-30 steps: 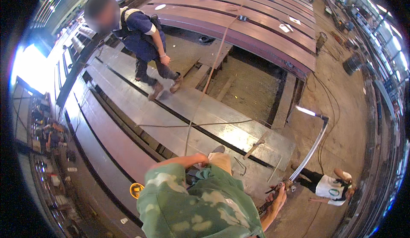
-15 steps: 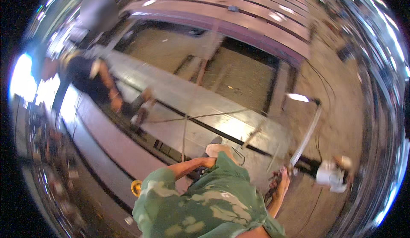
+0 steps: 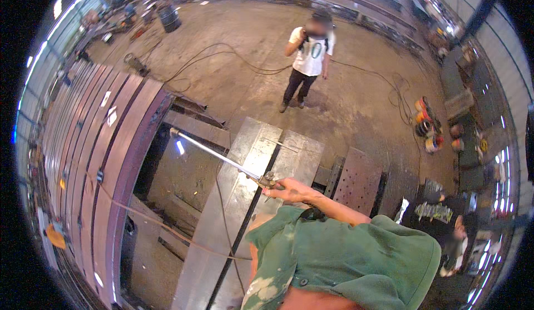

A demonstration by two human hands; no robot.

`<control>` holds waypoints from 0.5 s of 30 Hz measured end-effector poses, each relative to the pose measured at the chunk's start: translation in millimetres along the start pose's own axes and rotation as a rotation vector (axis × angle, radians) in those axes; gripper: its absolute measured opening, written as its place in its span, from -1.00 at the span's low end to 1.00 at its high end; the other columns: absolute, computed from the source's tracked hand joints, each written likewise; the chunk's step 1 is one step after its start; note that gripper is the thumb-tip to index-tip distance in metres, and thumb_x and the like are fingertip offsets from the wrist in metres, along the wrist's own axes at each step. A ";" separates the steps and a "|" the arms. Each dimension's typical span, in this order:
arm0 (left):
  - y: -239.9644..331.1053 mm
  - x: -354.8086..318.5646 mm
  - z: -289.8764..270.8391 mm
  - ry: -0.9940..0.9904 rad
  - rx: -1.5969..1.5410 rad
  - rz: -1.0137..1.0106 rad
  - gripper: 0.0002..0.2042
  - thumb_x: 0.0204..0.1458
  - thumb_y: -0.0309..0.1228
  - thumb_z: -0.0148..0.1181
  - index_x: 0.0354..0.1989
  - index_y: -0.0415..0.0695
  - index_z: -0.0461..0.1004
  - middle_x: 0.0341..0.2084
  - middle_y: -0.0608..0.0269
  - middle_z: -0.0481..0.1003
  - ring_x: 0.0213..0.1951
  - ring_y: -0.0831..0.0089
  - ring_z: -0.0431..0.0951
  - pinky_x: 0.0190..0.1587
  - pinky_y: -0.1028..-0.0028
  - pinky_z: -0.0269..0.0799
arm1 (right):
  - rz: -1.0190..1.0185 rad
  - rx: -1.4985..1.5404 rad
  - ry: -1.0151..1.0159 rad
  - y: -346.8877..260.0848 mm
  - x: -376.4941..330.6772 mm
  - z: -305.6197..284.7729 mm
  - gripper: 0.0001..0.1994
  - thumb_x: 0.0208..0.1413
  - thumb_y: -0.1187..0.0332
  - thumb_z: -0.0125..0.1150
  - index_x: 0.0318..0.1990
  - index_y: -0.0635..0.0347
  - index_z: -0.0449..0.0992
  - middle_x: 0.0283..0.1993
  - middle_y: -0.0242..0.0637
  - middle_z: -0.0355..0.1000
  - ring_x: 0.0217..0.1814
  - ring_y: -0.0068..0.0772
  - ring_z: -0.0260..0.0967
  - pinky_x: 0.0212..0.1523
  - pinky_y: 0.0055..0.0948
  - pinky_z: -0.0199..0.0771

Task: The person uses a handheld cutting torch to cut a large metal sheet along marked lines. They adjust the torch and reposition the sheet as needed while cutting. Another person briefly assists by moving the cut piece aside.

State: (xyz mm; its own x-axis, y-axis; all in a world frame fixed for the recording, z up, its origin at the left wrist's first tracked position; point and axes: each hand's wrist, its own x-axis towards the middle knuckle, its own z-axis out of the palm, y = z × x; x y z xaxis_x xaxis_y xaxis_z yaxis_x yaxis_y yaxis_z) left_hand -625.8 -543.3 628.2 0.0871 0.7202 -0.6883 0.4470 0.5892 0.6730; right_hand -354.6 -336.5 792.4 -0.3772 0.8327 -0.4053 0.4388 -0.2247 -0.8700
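Observation:
My right hand is closed around the valve end of a gas cutting torch. The torch's long silvery tube points left and away over the steel plates. At its bent head shines a short bluish-white streak that looks like a flame. Below the torch lie two long bare steel plates with a dark gap between them. My left hand is out of sight; only a strip of skin shows beside my green shirt.
A rust-brown stack of steel beams fills the left. Ahead, a person in a white shirt stands on the floor; another person is at the right. Hoses trail across the floor. A perforated plate lies right of my arm.
My view has swung to the right, bringing the person in white ahead of me. The torch now points leftward in my right hand. My left hand has left the view.

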 end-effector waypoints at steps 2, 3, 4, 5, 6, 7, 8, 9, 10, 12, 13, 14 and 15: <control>5.9 -10.6 -7.2 0.009 0.041 0.008 -0.68 0.03 -0.40 0.24 -0.07 -0.32 0.54 -0.13 -0.01 0.58 -0.07 0.20 0.55 -0.01 0.20 0.43 | -0.025 0.012 0.026 4.4 -9.5 10.5 -0.29 0.13 -0.36 0.15 -0.10 0.27 0.58 -0.40 -0.25 0.39 -0.31 -0.31 0.33 -0.25 -0.20 0.33; 9.4 -4.0 -13.1 0.009 0.059 0.026 -0.68 0.03 -0.39 0.24 -0.07 -0.31 0.54 -0.12 -0.01 0.58 -0.07 0.20 0.54 0.00 0.20 0.42 | -0.011 0.032 0.020 5.8 -16.0 12.0 -0.29 0.13 -0.35 0.15 -0.09 0.27 0.58 -0.40 -0.25 0.40 -0.31 -0.31 0.33 -0.26 -0.20 0.33; 13.7 -4.4 -18.5 0.022 0.069 0.045 -0.68 0.03 -0.39 0.25 -0.06 -0.31 0.54 -0.12 -0.02 0.58 -0.06 0.20 0.54 0.00 0.20 0.42 | -0.003 0.045 0.003 -8.9 -22.4 7.6 -0.29 0.14 -0.34 0.16 -0.08 0.27 0.58 -0.40 -0.24 0.40 -0.32 -0.32 0.32 -0.26 -0.20 0.32; 18.3 -4.5 -24.7 0.039 0.080 0.068 -0.67 0.03 -0.39 0.25 -0.06 -0.31 0.54 -0.11 -0.02 0.57 -0.05 0.19 0.54 0.01 0.19 0.42 | 0.004 0.057 -0.016 -17.0 -23.9 4.4 -0.30 0.15 -0.33 0.16 -0.07 0.27 0.58 -0.40 -0.24 0.40 -0.33 -0.32 0.32 -0.27 -0.19 0.32; 23.4 -8.0 -32.7 0.073 0.083 0.090 -0.67 0.04 -0.38 0.25 -0.05 -0.31 0.54 -0.10 -0.02 0.57 -0.05 0.19 0.53 0.01 0.19 0.41 | 0.020 0.025 -0.055 -16.0 -17.5 6.2 -0.31 0.15 -0.32 0.16 -0.10 0.28 0.58 -0.41 -0.22 0.41 -0.34 -0.33 0.32 -0.27 -0.20 0.32; 28.1 -12.0 -41.6 0.113 0.087 0.113 -0.66 0.04 -0.38 0.26 -0.05 -0.31 0.54 -0.10 -0.03 0.57 -0.04 0.18 0.53 0.02 0.19 0.41 | 0.001 0.024 -0.044 -16.3 -13.9 11.4 -0.33 0.15 -0.31 0.17 -0.09 0.24 0.60 -0.38 -0.19 0.46 -0.29 -0.32 0.38 -0.22 -0.21 0.37; 32.4 -10.1 -46.8 0.115 0.099 0.144 -0.66 0.04 -0.38 0.26 -0.04 -0.31 0.53 -0.09 -0.03 0.56 -0.04 0.18 0.53 0.03 0.19 0.41 | 0.005 0.026 -0.004 -11.4 -17.0 14.4 -0.35 0.15 -0.31 0.17 -0.08 0.20 0.63 -0.35 -0.17 0.51 -0.25 -0.30 0.44 -0.17 -0.22 0.41; 37.5 -8.3 -52.1 0.126 0.105 0.171 -0.66 0.04 -0.37 0.27 -0.04 -0.31 0.53 -0.08 -0.03 0.56 -0.03 0.18 0.53 0.03 0.19 0.40 | 0.008 0.028 0.035 -6.8 -19.1 17.8 -0.37 0.15 -0.30 0.18 -0.07 0.16 0.65 -0.32 -0.14 0.56 -0.21 -0.29 0.50 -0.11 -0.23 0.45; 45.1 -11.0 -60.1 0.157 0.110 0.201 -0.65 0.04 -0.37 0.27 -0.04 -0.31 0.53 -0.07 -0.04 0.56 -0.02 0.17 0.52 0.04 0.19 0.40 | 0.077 0.023 0.007 -4.9 -16.4 18.5 -0.38 0.14 -0.29 0.19 -0.04 0.12 0.65 -0.27 -0.14 0.59 -0.18 -0.27 0.52 -0.08 -0.25 0.46; 54.6 -21.5 -78.7 0.247 0.112 0.253 -0.65 0.04 -0.37 0.28 -0.03 -0.31 0.53 -0.06 -0.04 0.55 -0.01 0.16 0.52 0.05 0.19 0.40 | 0.059 0.061 0.016 -5.9 -17.2 24.0 -0.39 0.14 -0.29 0.19 -0.02 0.11 0.65 -0.24 -0.13 0.60 -0.16 -0.27 0.52 -0.07 -0.25 0.46; 61.0 -29.4 -91.8 0.299 0.121 0.283 -0.64 0.04 -0.36 0.28 -0.02 -0.31 0.53 -0.05 -0.05 0.55 -0.01 0.16 0.51 0.06 0.19 0.39 | 0.052 0.088 0.037 -7.0 -20.5 25.2 -0.39 0.15 -0.29 0.19 -0.02 0.10 0.65 -0.22 -0.13 0.60 -0.14 -0.27 0.52 -0.06 -0.25 0.46; 67.9 -33.7 -103.5 0.347 0.123 0.314 -0.64 0.04 -0.36 0.29 -0.02 -0.31 0.53 -0.05 -0.05 0.54 0.00 0.16 0.51 0.06 0.19 0.39 | 0.018 0.086 0.059 -6.1 -26.1 27.0 -0.37 0.15 -0.29 0.18 0.06 0.08 0.61 -0.21 -0.13 0.59 -0.14 -0.25 0.52 -0.06 -0.24 0.47; 76.8 -40.4 -115.0 0.402 0.127 0.349 -0.63 0.05 -0.36 0.29 -0.01 -0.31 0.53 -0.04 -0.05 0.54 0.01 0.15 0.51 0.07 0.19 0.39 | -0.122 0.192 0.221 0.9 -25.6 41.1 -0.39 0.14 -0.26 0.22 -0.11 0.20 0.64 -0.40 -0.19 0.50 -0.31 -0.36 0.38 -0.27 -0.24 0.35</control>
State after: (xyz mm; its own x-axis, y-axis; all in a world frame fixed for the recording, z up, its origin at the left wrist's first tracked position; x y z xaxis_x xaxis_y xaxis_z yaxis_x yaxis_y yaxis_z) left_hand -697.4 -485.1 738.8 -0.0864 0.9628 -0.2558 0.5588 0.2594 0.7877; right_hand -378.1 -378.8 790.5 -0.2219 0.9444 -0.2426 0.2318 -0.1906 -0.9539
